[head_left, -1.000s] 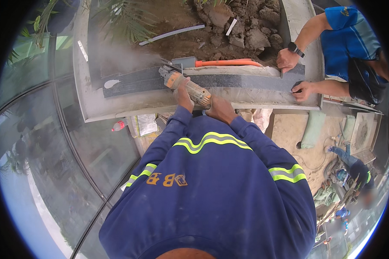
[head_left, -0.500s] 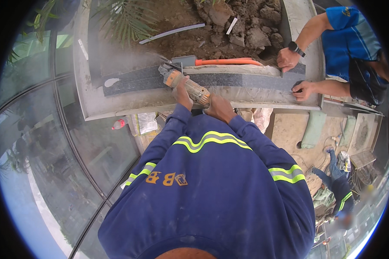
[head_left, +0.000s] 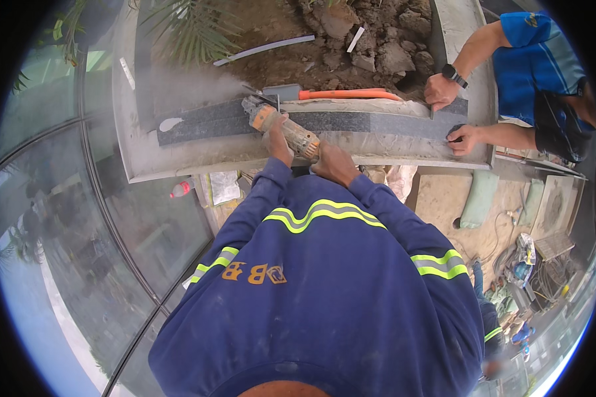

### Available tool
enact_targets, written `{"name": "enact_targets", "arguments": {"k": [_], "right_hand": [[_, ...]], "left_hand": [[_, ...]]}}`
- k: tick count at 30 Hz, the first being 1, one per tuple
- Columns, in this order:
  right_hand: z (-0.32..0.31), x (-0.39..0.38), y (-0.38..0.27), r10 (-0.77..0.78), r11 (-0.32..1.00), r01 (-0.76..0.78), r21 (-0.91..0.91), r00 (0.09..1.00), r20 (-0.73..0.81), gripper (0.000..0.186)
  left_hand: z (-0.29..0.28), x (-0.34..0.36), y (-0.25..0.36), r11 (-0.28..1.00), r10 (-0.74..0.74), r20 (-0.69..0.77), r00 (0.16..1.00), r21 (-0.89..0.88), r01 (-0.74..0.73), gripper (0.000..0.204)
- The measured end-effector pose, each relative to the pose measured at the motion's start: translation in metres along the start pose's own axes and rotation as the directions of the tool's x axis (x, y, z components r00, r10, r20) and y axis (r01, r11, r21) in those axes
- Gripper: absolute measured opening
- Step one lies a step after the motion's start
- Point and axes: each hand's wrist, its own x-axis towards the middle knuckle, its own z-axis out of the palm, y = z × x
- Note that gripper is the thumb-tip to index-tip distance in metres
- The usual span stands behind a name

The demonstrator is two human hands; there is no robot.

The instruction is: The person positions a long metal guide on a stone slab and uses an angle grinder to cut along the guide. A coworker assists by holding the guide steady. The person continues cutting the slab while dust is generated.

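Note:
An orange and grey angle grinder (head_left: 293,135), coated with dust, lies slantwise in both my hands. My left hand (head_left: 279,144) wraps round its front near the head, and my right hand (head_left: 336,163) grips the rear end. The grinder's head is over a dark grey stone strip (head_left: 331,123) along the planter's concrete ledge (head_left: 212,153). Pale dust streams from the disc to the left, so the disc's contact with the stone is hard to make out. Just beyond lies a trowel-like tool with a grey blade (head_left: 282,92) and an orange handle (head_left: 344,94).
At the right, a co-worker's two hands (head_left: 442,91) are at the strip's end. Soil and clods (head_left: 384,40) fill the planter beyond, with a palm frond (head_left: 195,30). Glass panels (head_left: 53,198) stand at the left. Another person (head_left: 489,317) is at the lower right.
The grinder and my hands have barely shifted. The dust cloud by the disc looks thicker. At the lower right, the other person has moved down and to the left.

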Motion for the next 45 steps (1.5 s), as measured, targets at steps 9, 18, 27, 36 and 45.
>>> {"name": "enact_targets", "arguments": {"k": [9,18,27,36,45], "right_hand": [[0.006,-0.001,0.002,-0.027,0.999,0.028,0.024,0.999,-0.035,0.047],[0.009,0.0,0.007,-0.025,1.0,0.025,0.016,0.999,-0.03,0.048],[0.0,-0.009,0.0,-0.028,0.999,0.027,-0.022,0.999,-0.024,0.038],[-0.005,-0.01,-0.005,-0.033,0.999,0.032,-0.017,0.999,-0.033,0.036],[0.008,0.0,0.008,-0.012,1.0,0.012,0.011,1.0,-0.019,0.048]], "left_hand": [[-0.013,0.003,-0.005,0.995,0.059,0.103,0.993,0.068,-0.066,0.029],[-0.003,-0.004,0.003,0.999,-0.032,0.03,0.999,0.021,0.032,0.032],[-0.004,-0.006,-0.003,1.0,0.008,0.029,1.0,-0.002,-0.008,0.027],[-0.013,-0.005,-0.009,0.996,0.062,0.15,0.987,0.06,-0.072,0.035],[-0.003,-0.007,0.001,0.996,-0.015,0.048,0.999,0.094,0.01,0.034]]}}
